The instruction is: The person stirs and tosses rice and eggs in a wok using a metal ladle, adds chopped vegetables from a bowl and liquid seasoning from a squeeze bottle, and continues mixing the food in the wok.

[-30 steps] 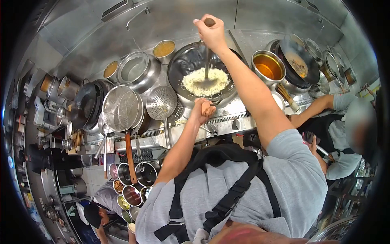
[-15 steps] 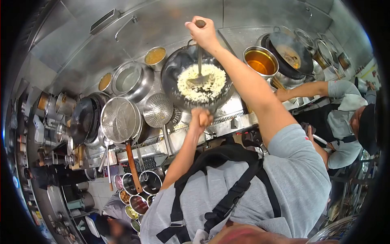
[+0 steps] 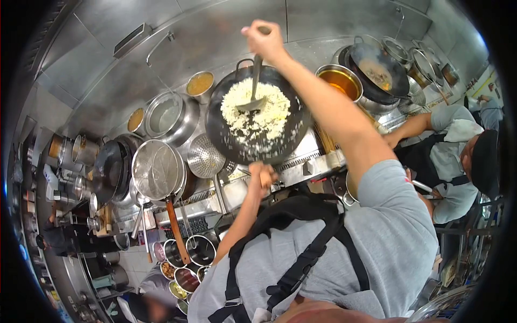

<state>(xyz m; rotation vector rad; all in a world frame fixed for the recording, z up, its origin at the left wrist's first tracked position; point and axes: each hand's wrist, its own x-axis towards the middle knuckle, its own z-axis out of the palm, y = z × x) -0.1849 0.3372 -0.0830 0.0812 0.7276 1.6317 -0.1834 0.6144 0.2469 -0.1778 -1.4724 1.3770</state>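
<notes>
My right hand (image 3: 266, 42) is closed around the upper end of a wok spatula (image 3: 256, 76), held nearly upright. Its blade sits in a bed of pale fried rice (image 3: 272, 102) inside a black wok (image 3: 297, 125). Below the wok's near rim, my left hand (image 3: 262, 176) is wrapped around its handle, which the fingers mostly hide. The wok is tipped towards me, and loose grains scatter over its near side.
A perforated strainer (image 3: 204, 156) and a mesh strainer (image 3: 156, 169) lie left of the wok. Pots of yellowish liquid (image 3: 200, 84) and amber liquid (image 3: 340, 83) flank it. A co-worker (image 3: 449, 156) stands on the right near a steaming wok (image 3: 377, 67).
My left hand and the wok have shifted nearer to me, with the wok tilting more. Rice has spread down towards the near rim. The spatula remains in my right hand.
</notes>
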